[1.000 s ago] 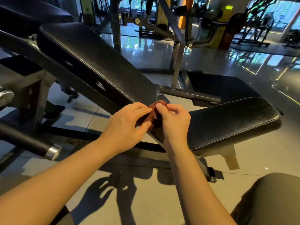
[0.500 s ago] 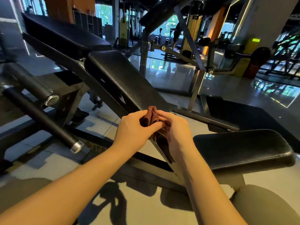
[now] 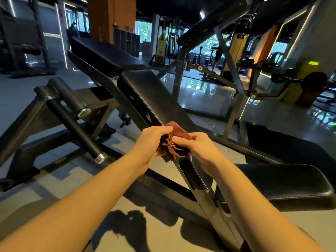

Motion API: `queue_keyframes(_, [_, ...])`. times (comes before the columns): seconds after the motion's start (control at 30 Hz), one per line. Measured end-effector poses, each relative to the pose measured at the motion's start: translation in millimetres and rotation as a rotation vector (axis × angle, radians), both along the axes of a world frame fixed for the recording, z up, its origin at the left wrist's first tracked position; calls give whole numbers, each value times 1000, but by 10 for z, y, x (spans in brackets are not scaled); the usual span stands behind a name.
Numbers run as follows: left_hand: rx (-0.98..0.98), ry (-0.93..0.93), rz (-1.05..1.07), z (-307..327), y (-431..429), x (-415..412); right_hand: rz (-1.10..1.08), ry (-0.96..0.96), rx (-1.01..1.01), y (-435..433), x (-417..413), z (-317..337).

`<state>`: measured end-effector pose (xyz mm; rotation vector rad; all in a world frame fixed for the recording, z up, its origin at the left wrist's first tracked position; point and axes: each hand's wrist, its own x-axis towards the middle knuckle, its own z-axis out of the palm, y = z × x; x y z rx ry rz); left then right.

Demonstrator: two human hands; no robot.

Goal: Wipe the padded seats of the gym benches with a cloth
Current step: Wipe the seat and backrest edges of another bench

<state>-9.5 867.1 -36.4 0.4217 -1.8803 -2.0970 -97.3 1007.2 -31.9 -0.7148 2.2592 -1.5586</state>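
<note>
Here, left hand [image 3: 151, 140], right hand [image 3: 199, 149], both grips clutching brown cloth [image 3: 175, 132], by inclined bench pad [image 3: 154, 99]

Cloth [image 3: 177, 132] partly hidden by left hand [image 3: 151, 142] and right hand [image 3: 198, 148], far machines [image 3: 205, 70] blurred

Cloth [image 3: 177, 130] at backrest [image 3: 154, 99] lower end; seat pad [image 3: 281, 180] to R.

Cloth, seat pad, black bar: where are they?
cloth [image 3: 179, 130], head view, smooth upper fold
seat pad [image 3: 283, 179], head view, middle of its top
black bar [image 3: 72, 126], head view, midway along its shaft
</note>
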Motion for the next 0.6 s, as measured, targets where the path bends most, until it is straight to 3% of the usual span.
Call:
queue_keyframes(0.23, [-240,-52,223,-187,-20,-145,128,132,184,-73,-294,-65])
queue_keyframes(0.37, [-384,-117,318,-346,-229,-244,25,220,87,-88,-636,-36])
queue_keyframes(0.5, [-318,-246,303,-701,-333,-328,-47,500,214,-201,-916,-133])
queue_keyframes(0.6, [-186,-210,336,-842,-231,-450,-4,587,301,-229,-1020,-222])
